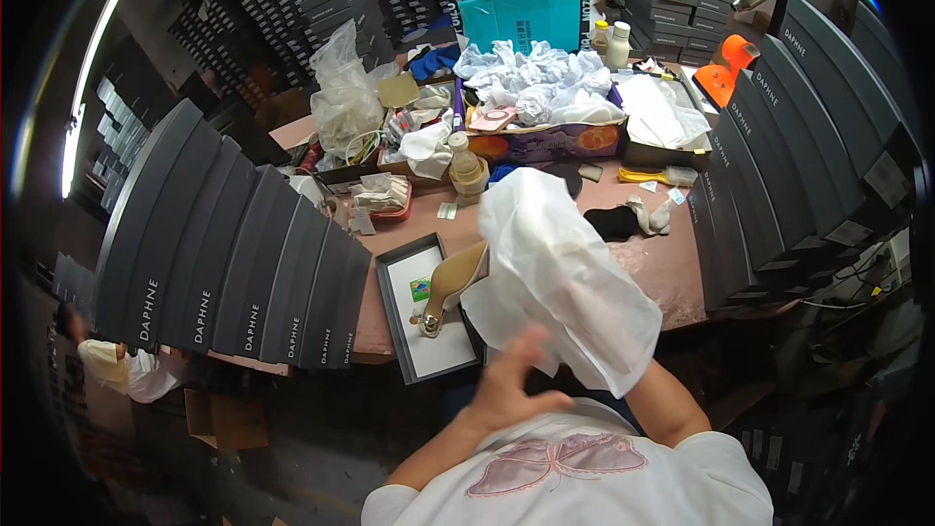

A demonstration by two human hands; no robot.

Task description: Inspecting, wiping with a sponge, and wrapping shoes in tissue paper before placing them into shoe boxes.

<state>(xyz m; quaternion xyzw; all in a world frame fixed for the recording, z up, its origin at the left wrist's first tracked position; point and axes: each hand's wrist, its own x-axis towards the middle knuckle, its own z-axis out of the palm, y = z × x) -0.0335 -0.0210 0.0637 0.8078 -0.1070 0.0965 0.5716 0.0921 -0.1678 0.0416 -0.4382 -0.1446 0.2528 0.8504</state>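
Note:
A thin white sheet or bag point(565, 263) is up in front of me, over my right hand. Only my right forearm point(667, 404) shows below it; the hand and fingers are hidden. My left hand point(511, 385), slightly blurred, is by the sheet's lower left edge with thumb and fingers apart, holding nothing. Left of the sheet lies a grey shoe box point(438, 370) with a white inside. A beige shoe point(456, 278) with a shiny ornament lies in it, partly covered by the sheet.
Tall stacks of dark grey shoe boxes point(224, 263) point(799, 156) flank the pink table point(672, 273). Behind are a carton of crumpled white paper point(536, 78), a bottle point(467, 170), a yellow-handled brush point(648, 175) and a dark cloth point(614, 223). Another person point(127, 370) is at far left.

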